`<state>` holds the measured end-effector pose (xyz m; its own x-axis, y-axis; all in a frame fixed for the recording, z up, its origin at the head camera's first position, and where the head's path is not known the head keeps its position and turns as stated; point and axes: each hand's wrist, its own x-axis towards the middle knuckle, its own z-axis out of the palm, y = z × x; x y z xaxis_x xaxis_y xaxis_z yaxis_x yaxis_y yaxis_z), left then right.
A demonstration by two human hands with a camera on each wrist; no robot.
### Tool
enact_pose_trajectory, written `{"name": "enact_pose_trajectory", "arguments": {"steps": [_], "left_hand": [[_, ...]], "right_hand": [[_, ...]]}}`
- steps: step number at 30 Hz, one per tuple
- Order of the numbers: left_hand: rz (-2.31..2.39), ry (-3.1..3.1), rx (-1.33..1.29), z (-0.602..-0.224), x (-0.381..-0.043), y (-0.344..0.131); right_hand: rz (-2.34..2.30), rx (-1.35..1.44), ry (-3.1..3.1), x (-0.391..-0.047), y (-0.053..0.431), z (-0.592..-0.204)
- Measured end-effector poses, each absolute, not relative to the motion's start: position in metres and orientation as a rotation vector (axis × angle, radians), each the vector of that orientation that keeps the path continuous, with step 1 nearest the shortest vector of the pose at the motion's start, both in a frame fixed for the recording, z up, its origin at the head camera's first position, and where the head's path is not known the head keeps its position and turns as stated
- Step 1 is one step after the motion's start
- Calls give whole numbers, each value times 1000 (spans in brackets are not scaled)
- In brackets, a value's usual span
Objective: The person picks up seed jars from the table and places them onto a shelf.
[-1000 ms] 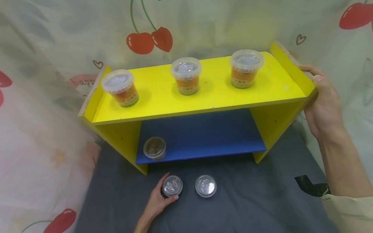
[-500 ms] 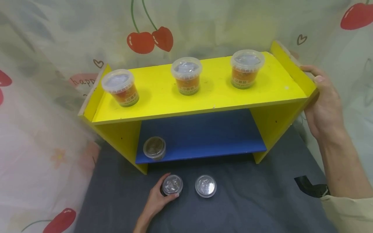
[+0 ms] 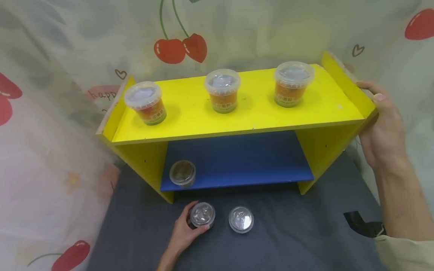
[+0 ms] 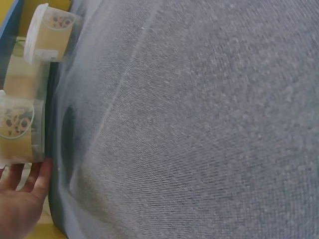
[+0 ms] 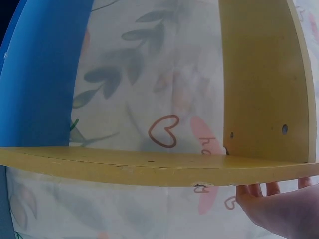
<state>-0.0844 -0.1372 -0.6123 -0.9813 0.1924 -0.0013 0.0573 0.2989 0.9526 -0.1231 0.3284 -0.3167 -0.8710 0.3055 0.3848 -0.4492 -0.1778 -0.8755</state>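
Observation:
On the dark cloth, in the head view, my left hand (image 3: 184, 230) curls fingers and thumb round a small lidded plastic cup (image 3: 202, 214). In the left wrist view the fingers (image 4: 37, 179) lie against the side of this clear-walled cup (image 4: 20, 132), which has a picture label. A second lidded cup (image 3: 241, 219) stands just to its right. My right hand (image 3: 384, 126) is at the yellow side panel (image 3: 347, 84) of a yellow and blue shelf. Its fingers (image 5: 255, 189) rest against the panel's outer face, partly hidden behind the edge.
Three orange-labelled lidded cups stand on the yellow top board (image 3: 190, 124): left (image 3: 152, 111), middle (image 3: 223, 98) and right (image 3: 289, 92). Another cup (image 3: 183, 173) sits at the left end of the blue lower board (image 3: 247, 162). A cherry-print curtain (image 3: 257, 34) hangs behind.
The head view has shifted slightly, so the whole scene sits a little further right and lower. Both hands keep the same places on the cup and the shelf.

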Motion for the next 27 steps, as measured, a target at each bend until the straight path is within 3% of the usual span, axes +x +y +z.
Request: {"name": "enact_pose_trajectory", "arguments": {"steps": [27], "left_hand": [[1896,2418,474,-557,-91,-115]], "right_hand": [[2064,119,-1599,-123,323,-318]]}}
